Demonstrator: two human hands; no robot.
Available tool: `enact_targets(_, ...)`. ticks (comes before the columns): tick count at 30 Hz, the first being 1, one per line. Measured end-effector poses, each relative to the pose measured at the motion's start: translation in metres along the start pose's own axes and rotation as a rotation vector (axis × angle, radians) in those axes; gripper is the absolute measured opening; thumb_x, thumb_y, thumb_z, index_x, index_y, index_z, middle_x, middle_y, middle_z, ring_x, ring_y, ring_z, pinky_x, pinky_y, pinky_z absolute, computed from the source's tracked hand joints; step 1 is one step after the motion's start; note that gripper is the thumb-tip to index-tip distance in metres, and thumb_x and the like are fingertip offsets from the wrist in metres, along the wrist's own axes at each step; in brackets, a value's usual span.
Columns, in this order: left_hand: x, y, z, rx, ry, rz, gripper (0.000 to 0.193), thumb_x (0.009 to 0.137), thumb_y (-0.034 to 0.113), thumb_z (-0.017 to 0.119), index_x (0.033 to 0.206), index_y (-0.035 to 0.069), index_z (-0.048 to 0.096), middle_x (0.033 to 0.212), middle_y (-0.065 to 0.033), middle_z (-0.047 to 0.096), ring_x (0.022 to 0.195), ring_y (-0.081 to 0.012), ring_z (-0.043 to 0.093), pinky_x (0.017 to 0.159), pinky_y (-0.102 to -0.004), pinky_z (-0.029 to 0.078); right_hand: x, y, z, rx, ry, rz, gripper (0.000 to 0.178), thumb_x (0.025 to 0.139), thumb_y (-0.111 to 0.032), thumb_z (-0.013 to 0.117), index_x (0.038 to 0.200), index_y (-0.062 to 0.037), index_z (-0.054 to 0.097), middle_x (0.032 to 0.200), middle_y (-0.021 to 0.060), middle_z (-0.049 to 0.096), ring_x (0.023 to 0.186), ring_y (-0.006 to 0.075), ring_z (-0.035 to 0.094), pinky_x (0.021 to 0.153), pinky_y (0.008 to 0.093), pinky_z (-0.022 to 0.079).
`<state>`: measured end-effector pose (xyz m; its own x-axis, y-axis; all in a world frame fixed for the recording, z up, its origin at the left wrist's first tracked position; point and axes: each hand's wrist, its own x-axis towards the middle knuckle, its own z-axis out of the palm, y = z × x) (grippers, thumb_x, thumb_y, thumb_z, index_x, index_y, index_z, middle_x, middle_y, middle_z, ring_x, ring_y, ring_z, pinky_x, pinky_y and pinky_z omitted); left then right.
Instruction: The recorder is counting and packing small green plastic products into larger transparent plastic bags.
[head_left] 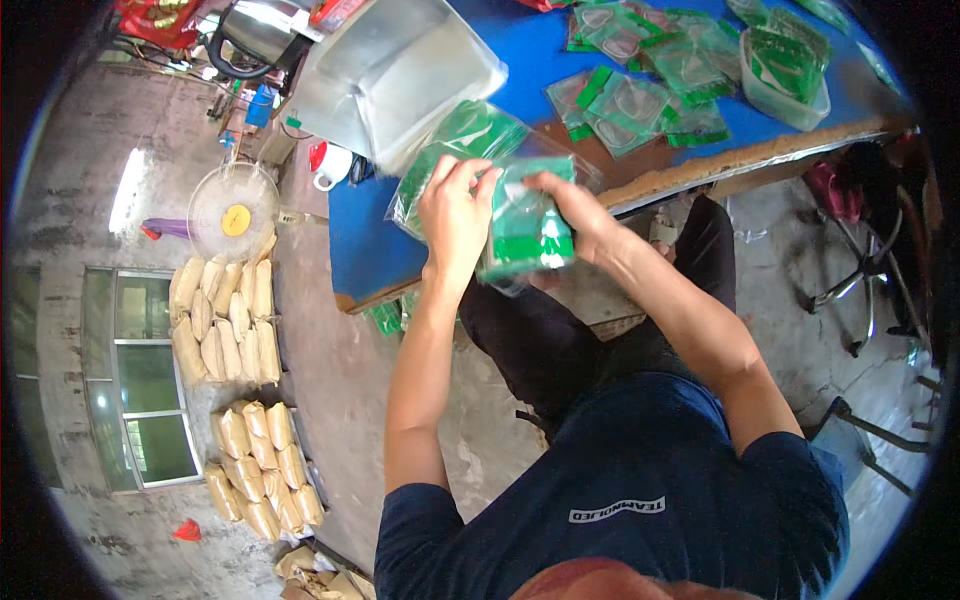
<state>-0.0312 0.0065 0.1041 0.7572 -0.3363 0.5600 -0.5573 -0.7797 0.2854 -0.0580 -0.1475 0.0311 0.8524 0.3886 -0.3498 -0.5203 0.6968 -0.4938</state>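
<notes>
Over the near edge of the blue table, a stack of clear plastic packets with green printing (530,222) is held between my hands. My left hand (455,210) has its fingers bent together at the left side of the stack. My right hand (575,215) grips the upper right of it, its forearm coming in from the right. Under and beyond my left hand lies a larger clear bag with green contents (475,130). Loose flat green packets (625,110) are spread on the table to the right. Further right, a clear plastic tub (800,115) holds more of them.
A large metal tray (400,75) stands on the table (365,235) at the left, with a kettle (255,40) behind it. A fan (233,212) and stacked tan sacks (225,330) are on the left. A wheeled chair base (865,265) is at the right.
</notes>
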Motion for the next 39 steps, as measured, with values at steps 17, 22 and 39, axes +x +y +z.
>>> enact_targets(17, 0.038, 0.033, -0.002, -0.28, 0.141, -0.096, 0.008, 0.082, 0.007, 0.077, 0.085, 0.002, 0.072, 0.068, -0.0013, 0.055, 0.057, -0.0076, 0.045, 0.052, -0.0254, 0.04, 0.04, -0.021, 0.013, 0.356, -0.206, 0.115, 0.08, 0.098, -0.069, 0.021, 0.142, -0.0062, 0.043, 0.126, 0.0131, 0.06, 0.114, 0.0248, 0.06, 0.096, 0.0427, 0.051)
enact_targets(22, 0.034, 0.05, 0.022, -0.481, 0.14, -0.157, 0.011, 0.081, 0.007, 0.078, 0.088, 0.004, 0.07, 0.064, -0.0021, 0.058, 0.058, -0.007, 0.051, 0.052, -0.0237, 0.042, -0.009, 0.006, 0.013, 0.222, -0.137, -0.255, 0.075, 0.095, -0.071, 0.032, 0.138, -0.0119, 0.046, 0.133, 0.0081, 0.055, 0.119, 0.0222, 0.057, 0.097, 0.041, 0.05)
enact_targets(39, 0.002, -0.117, 0.01, -1.089, -0.583, -0.565, 0.067, 0.1, 0.038, 0.055, 0.153, 0.004, 0.032, 0.159, -0.0072, 0.031, 0.147, -0.0192, 0.023, 0.12, -0.0319, 0.017, 0.058, -0.007, 0.032, 0.14, -0.013, -0.067, 0.043, 0.105, -0.034, 0.042, 0.136, -0.0062, 0.049, 0.134, 0.0103, 0.056, 0.123, 0.0247, 0.053, 0.104, 0.0509, 0.043)
